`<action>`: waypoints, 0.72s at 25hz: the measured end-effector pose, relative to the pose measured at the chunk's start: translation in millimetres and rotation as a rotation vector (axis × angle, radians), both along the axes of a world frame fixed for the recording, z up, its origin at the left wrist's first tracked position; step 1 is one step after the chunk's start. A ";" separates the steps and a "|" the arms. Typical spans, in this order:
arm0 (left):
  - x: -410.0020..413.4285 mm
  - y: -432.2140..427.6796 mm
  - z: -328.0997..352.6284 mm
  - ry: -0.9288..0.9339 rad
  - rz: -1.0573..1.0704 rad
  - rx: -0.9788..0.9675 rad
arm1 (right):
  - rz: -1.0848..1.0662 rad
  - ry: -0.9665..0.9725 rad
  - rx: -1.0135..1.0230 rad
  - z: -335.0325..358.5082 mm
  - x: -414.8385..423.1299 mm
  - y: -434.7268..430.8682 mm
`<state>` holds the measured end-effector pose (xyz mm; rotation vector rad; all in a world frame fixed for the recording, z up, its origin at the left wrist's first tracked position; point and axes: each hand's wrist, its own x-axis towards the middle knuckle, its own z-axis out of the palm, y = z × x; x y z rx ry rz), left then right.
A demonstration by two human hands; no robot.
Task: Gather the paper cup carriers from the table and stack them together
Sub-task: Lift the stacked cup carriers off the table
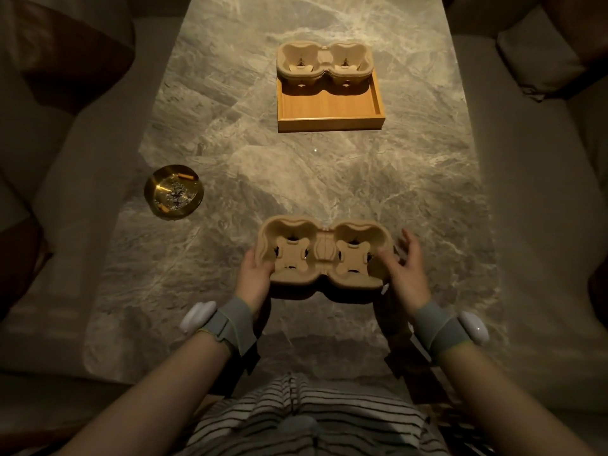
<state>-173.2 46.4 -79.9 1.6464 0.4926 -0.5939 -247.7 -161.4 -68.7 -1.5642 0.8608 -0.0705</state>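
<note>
Pulp cup carriers, two: near carrier [324,258] between left hand [255,278], gripping, and loosely open right hand [406,271]; far carrier [324,65] on tray [332,121].

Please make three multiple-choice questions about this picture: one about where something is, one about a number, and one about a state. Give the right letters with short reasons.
1. Where is the far cup carrier?
A. In the back part of the wooden tray
B. Beside the ashtray
C. On the sofa

2. How many cup carriers are visible?
A. One
B. Two
C. Four

3. What is the state of the near cup carrier?
A. Lying untouched on the table
B. Stacked on the far carrier
C. Held at its left end by the left hand, with the right hand open at its right end

Answers: 1 A, it sits at the tray's far end, away from the brass ashtray. 2 B, one in the tray and one at the hands. 3 C, left fingers wrap its left end; the right fingers are spread.
</note>
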 end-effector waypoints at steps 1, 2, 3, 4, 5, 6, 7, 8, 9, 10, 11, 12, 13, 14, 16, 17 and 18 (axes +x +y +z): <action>2.4 -1.2 1.8 0.045 0.046 -0.042 | -0.028 0.025 0.193 0.0 3.0 1.2; 5.0 -2.3 5.1 0.069 0.080 -0.061 | -0.057 0.026 0.290 0.5 5.3 3.0; 9.6 -3.7 9.6 0.070 0.094 -0.063 | -0.094 0.011 0.331 2.9 8.3 3.8; 16.8 -5.9 15.6 0.059 0.097 -0.071 | -0.119 -0.014 0.350 7.0 14.6 2.5; 23.2 -8.4 21.9 0.043 0.098 -0.086 | -0.126 -0.036 0.353 11.5 21.1 -0.9; 33.4 -12.6 29.2 0.026 0.099 -0.106 | -0.120 -0.061 0.346 17.1 32.7 -7.3; 44.5 -17.3 36.8 0.015 0.099 -0.136 | -0.105 -0.086 0.338 24.9 46.4 -14.5; 54.9 -22.2 43.7 0.003 0.100 -0.168 | -0.093 -0.111 0.334 33.5 60.1 -21.2; 71.9 -29.1 51.3 -0.022 0.102 -0.192 | -0.083 -0.138 0.332 42.7 80.0 -29.6; 86.8 -35.4 58.4 -0.057 0.098 -0.198 | -0.079 -0.161 0.320 49.9 96.8 -36.0; 107.7 -43.1 64.9 -0.102 0.091 -0.192 | -0.075 -0.179 0.288 55.8 118.1 -43.3; 126.8 -49.6 70.9 -0.150 0.083 -0.182 | -0.072 -0.193 0.242 60.1 136.4 -49.1; 150.3 -56.9 76.5 -0.198 0.070 -0.173 | -0.067 -0.209 0.200 63.1 157.5 -55.7; 172.6 -64.0 81.1 -0.251 0.057 -0.168 | -0.061 -0.232 0.166 64.4 177.4 -61.9; 218.2 -80.4 87.0 -0.326 0.030 -0.151 | -0.055 -0.266 0.112 65.0 222.3 -75.8; 240.5 -89.0 88.6 -0.352 0.009 -0.113 | -0.061 -0.272 0.085 65.0 247.0 -84.0; 259.9 -97.0 89.5 -0.380 -0.012 -0.066 | -0.067 -0.281 0.058 64.5 270.1 -92.5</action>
